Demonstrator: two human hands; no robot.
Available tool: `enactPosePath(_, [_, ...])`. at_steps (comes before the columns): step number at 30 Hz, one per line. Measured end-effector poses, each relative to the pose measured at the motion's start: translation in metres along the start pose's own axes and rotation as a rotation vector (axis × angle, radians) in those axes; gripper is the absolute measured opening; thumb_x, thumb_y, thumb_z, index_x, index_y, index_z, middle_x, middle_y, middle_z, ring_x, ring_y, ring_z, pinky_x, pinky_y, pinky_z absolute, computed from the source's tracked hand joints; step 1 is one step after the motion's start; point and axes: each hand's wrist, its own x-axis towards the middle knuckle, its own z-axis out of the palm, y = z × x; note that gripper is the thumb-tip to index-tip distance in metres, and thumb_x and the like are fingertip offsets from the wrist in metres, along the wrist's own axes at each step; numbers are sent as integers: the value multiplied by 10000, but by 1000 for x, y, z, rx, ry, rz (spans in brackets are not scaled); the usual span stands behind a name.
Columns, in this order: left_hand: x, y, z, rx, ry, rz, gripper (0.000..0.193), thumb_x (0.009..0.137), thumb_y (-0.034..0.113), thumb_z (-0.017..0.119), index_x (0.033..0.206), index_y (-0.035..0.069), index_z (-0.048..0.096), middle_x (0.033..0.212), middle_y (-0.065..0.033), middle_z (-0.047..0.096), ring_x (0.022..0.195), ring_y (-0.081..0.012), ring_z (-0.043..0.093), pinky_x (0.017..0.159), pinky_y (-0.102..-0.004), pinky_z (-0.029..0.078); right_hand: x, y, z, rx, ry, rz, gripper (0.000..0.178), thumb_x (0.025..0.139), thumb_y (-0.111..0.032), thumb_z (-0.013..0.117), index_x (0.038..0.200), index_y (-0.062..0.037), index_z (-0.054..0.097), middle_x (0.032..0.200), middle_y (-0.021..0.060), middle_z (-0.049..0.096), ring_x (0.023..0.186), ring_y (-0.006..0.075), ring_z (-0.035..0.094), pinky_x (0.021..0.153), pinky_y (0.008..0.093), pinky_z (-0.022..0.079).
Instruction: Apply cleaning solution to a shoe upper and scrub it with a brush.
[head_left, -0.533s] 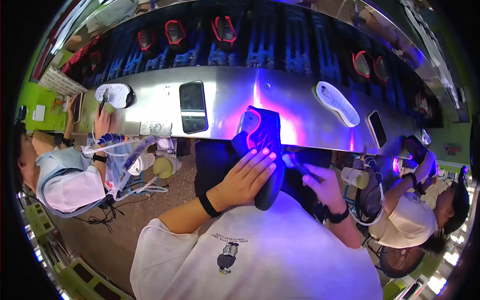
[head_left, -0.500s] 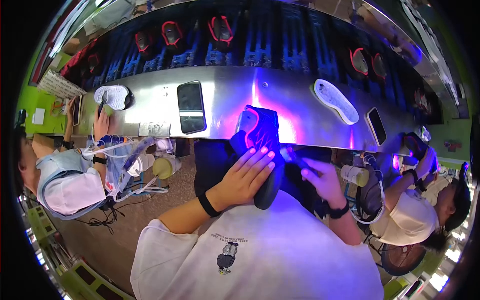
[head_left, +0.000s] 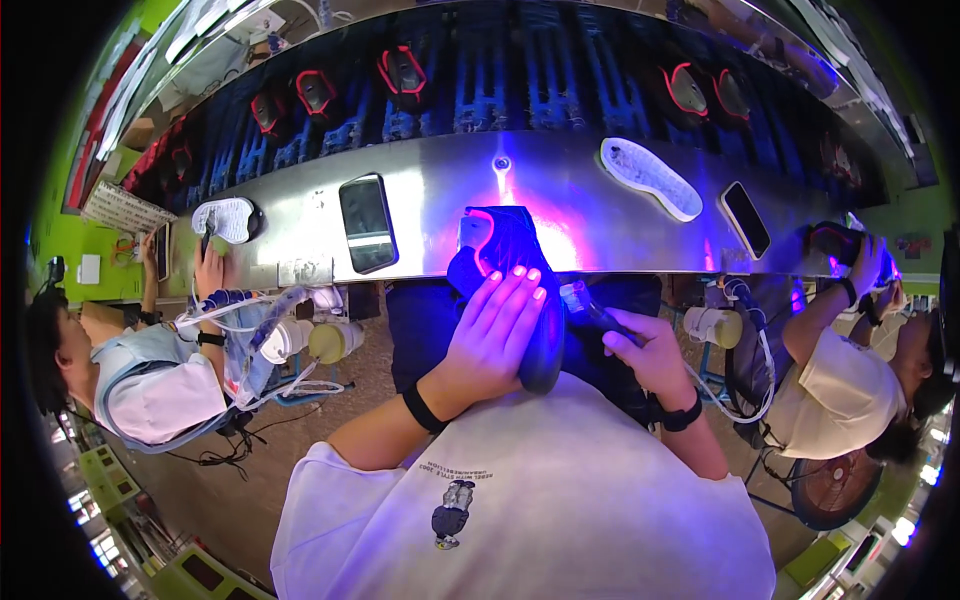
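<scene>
A black shoe point(head_left: 508, 243) with a red-edged collar is held over my lap at the table's near edge, tilted and lit by violet-blue light. My left hand point(head_left: 495, 325) grips it, fingers together across its side; the palm side is hidden. Closed round the dark handle of a brush point(head_left: 590, 306) is my right hand point(head_left: 648, 350), just right of the shoe. The brush's pale, blue-lit tip points toward the shoe's side, with a small gap between them.
A metal table point(head_left: 440, 210) holds a phone point(head_left: 368, 224), a white sole point(head_left: 650, 180) and another phone point(head_left: 746, 220). Behind it, a dark conveyor point(head_left: 520, 70) carries several red-edged shoes. Co-workers sit left and right; pale-yellow-ended containers point(head_left: 338, 342) hang by the table edge.
My right hand and the brush have drawn slightly away from the shoe, so more of the brush tip shows. My left hand keeps its grip. The whole view has shifted a little.
</scene>
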Motion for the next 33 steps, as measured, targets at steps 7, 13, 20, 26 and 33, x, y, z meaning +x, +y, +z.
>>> enactPosePath(7, [21, 15, -1, -41, 27, -78, 847, 728, 247, 742, 1449, -67, 429, 1495, -264, 452, 1418, -399, 433, 1190, -543, 286, -12, 4, -5, 45, 43, -2, 382, 960, -115, 697, 1320, 0, 648, 862, 0, 660, 740, 65, 591, 679, 233, 488])
enactPosePath(13, [40, 21, -1, -14, 7, -102, 862, 701, 177, 751, 1448, -81, 408, 1463, -271, 469, 1399, -404, 445, 1185, -547, 287, -29, -1, -13, 124, 30, 38, 400, 966, -153, 693, 1336, -11, 642, 827, -4, 651, 706, 47, 557, 634, 213, 450])
enactPosePath(20, [71, 30, 7, 57, 79, -136, 770, 734, 219, 741, 1391, -87, 481, 1372, -260, 561, 1280, -398, 559, 1104, -533, 388, -54, -5, -14, 126, 119, 20, 417, 965, -154, 695, 1347, 0, 631, 817, -10, 649, 679, 36, 512, 606, 200, 407])
enactPosePath(26, [100, 28, 16, 105, 117, -159, 847, 668, 297, 778, 1371, -83, 499, 1298, -238, 608, 1206, -380, 592, 1074, -512, 404, -59, -7, 0, 25, 391, -107, 382, 915, -85, 735, 1284, -7, 671, 810, 29, 659, 716, 86, 573, 661, 256, 478])
enactPosePath(33, [129, 16, 15, 20, 100, -194, 973, 604, 396, 871, 1375, -65, 499, 1255, -201, 634, 1153, -346, 615, 1021, -488, 424, -38, -61, -24, -566, 523, -313, 386, 852, -42, 761, 1232, -61, 699, 792, 110, 628, 701, 202, 609, 676, 301, 488])
